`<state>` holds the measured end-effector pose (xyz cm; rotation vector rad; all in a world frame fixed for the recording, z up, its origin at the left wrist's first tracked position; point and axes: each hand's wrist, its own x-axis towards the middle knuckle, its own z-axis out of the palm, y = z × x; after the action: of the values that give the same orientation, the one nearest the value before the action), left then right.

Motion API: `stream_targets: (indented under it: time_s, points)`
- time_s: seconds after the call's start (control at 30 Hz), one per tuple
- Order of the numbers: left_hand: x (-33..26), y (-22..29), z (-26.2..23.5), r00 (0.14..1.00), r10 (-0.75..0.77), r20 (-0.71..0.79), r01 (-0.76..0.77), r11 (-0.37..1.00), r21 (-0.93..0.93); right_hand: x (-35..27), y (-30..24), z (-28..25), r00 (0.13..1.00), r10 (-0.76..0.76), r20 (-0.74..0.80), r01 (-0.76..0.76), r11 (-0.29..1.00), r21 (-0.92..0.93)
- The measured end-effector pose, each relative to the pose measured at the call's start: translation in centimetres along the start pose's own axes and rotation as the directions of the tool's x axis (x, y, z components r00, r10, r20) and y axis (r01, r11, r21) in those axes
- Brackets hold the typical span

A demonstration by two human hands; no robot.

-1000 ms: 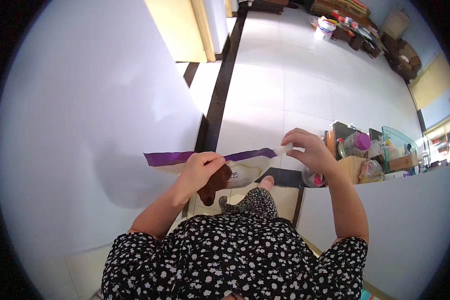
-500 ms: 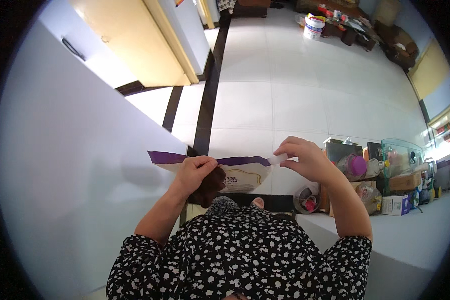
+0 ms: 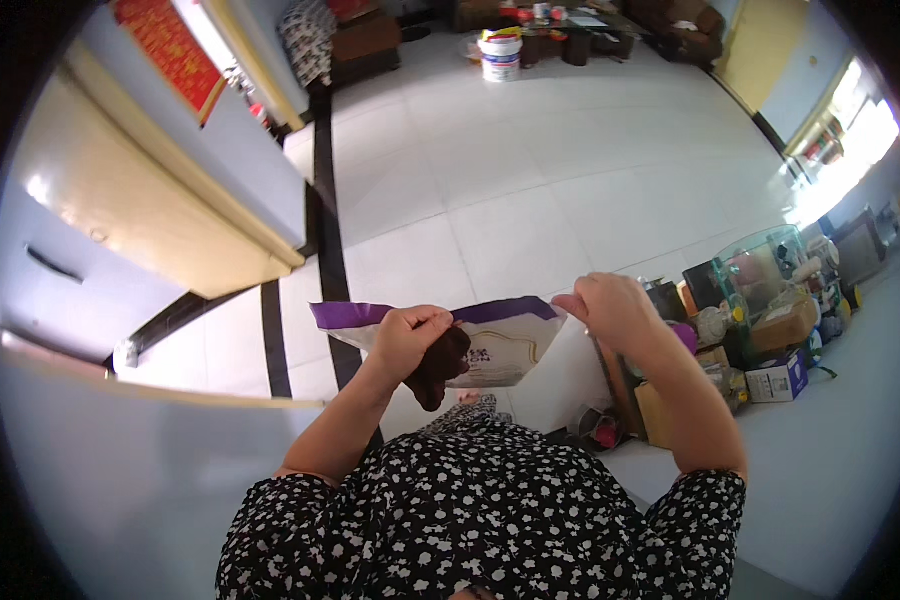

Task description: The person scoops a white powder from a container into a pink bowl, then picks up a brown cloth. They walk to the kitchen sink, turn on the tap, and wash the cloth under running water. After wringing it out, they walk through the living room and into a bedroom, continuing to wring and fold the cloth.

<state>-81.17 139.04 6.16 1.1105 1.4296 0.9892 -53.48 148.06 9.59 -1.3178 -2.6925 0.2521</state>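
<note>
I hold a white bag with a purple top band (image 3: pixel 500 345) out in front of my chest. My left hand (image 3: pixel 405 335) grips the bag's top edge near its left end and also clutches a dark brown cloth-like thing (image 3: pixel 438 367) that hangs below the fingers. My right hand (image 3: pixel 610 308) pinches the bag's right top corner. The bag hangs roughly level between the two hands, above the white tiled floor (image 3: pixel 530 190).
A pale door and wall (image 3: pixel 140 220) stand at my left. Cardboard boxes, jars and a glass tank (image 3: pixel 760 290) crowd the floor at the right. A white bucket (image 3: pixel 501 55) and low furniture sit far across the room.
The view has swung away from the white wall toward the open room. Both hands kept their hold on the bag, which now shows more of its white face.
</note>
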Motion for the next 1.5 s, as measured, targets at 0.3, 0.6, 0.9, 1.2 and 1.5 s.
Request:
stream_targets:
  time_s: [0.3,0.6,0.9,1.2,1.5]
  points:
    - [19.2,5.0,-0.6,0.969,0.026,0.246,-0.066,0.986,0.155,8.2,6.4,-2.1,0.96,0.23,-0.159,-0.123,0.858,0.499]
    - [37.3,8.9,3.1,0.959,0.083,0.27,-0.148,0.962,0.231,18.3,19.7,0.2,0.937,0.336,-0.09,-0.304,0.916,0.261]
    - [54.5,14.8,10.1,0.963,0.076,0.259,-0.123,0.977,0.173,28.1,36.4,-4.6,0.955,0.132,-0.266,0.025,0.856,0.517]
    - [74.0,22.3,19.8,0.876,-0.062,0.478,0.02,0.995,0.093,39.5,54.0,-7.9,0.828,0.561,-0.013,-0.528,0.786,0.322]
    - [94.7,26.3,30.9,0.769,0.024,0.639,-0.186,0.964,0.189,43.9,71.2,-10.2,0.843,0.5,-0.198,-0.404,0.831,0.382]
